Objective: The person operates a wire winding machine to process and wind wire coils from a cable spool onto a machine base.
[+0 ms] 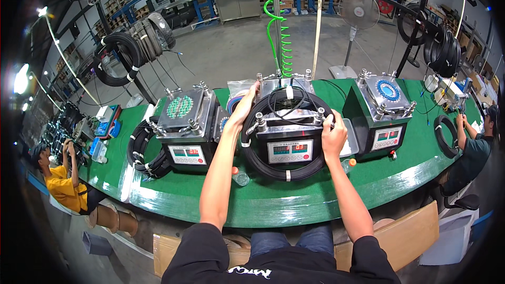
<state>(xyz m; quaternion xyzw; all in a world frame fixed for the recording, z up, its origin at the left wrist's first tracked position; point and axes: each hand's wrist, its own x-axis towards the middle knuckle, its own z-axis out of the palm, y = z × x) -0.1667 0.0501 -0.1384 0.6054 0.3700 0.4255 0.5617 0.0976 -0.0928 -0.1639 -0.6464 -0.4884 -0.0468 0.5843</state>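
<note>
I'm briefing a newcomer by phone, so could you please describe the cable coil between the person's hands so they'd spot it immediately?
On the green table, find the middle machine of three. The black cable coil there has a white tie at its bottom. Unlike the coil beside the left machine, it encircles a lit front panel.

Fisheye, corners blacked out
Left rim's flared by a lamp (21, 80); table edge (150, 195) is streaked with glare

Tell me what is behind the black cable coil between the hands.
The middle machine, its display panel showing through the coil. Whatever lies directly behind the coil's strands is covered.
</note>
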